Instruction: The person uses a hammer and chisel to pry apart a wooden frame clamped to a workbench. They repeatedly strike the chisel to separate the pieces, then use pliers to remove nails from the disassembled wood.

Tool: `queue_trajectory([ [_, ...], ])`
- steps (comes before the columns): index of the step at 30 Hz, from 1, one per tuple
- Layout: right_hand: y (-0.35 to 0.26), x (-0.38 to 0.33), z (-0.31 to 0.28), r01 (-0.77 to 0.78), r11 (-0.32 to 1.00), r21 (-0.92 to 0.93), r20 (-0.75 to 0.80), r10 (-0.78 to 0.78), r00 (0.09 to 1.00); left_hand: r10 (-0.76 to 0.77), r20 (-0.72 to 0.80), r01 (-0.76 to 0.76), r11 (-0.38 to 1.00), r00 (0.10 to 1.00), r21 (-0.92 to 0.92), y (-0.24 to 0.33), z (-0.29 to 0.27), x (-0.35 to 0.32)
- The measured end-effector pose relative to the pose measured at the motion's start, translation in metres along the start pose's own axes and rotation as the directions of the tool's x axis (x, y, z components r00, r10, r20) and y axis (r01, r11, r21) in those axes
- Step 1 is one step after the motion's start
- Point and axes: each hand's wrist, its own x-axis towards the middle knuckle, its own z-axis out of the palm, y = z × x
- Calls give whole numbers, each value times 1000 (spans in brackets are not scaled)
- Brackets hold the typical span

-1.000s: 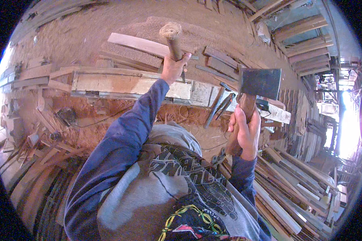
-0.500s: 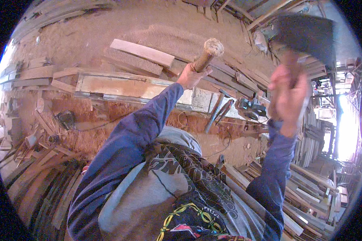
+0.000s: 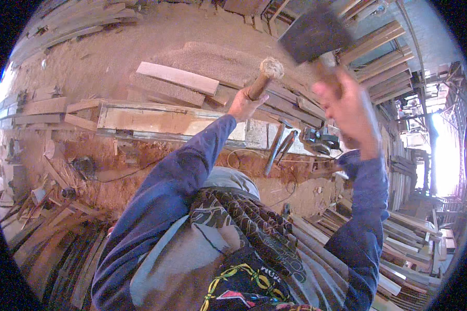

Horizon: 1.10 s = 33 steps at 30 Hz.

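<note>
My left hand (image 3: 246,106) is closed round a wooden chisel handle (image 3: 258,87), whose pale top end is frayed and mushroomed. The blade below my fist is hidden. In my right hand (image 3: 354,116), blurred by motion, is a mallet (image 3: 316,35) with a dark, blocky head. Its head is raised up and to the right of the chisel handle, apart from it. Beneath my left hand lies a long, worn timber bench or beam (image 3: 155,118).
A hammer (image 3: 276,149), a pair of pincers (image 3: 288,144) and a dark power tool (image 3: 321,140) lie on the beam's right part. A pale plank (image 3: 177,78) rests beyond it. Stacked boards (image 3: 399,259) stand at the right; a dark cable (image 3: 124,180) trails at the left.
The mallet in my right hand has swung left and upward in the picture, toward the chisel handle. My left hand keeps its hold, shifted only slightly.
</note>
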Motion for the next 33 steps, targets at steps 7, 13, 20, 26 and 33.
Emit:
queue_trajectory([
  [7,-86,35,-82,379,871,311,-878,111,465,-11,-24,13,996,1000,92,-2,-2,2],
  [13,-11,0,37,-47,987,-153,99,62,993,-31,-22,33,992,999,125,-7,3,-7],
  [20,-21,13,-41,33,887,460,-324,133,937,2,-47,3,994,999,109,-3,-4,-1],
  [26,-68,33,-36,59,981,183,-539,50,841,-26,-24,27,998,999,48,-6,-1,-1],
  [33,38,6,82,139,969,206,9,-144,990,38,-47,-40,998,998,-42,10,1,-17],
])
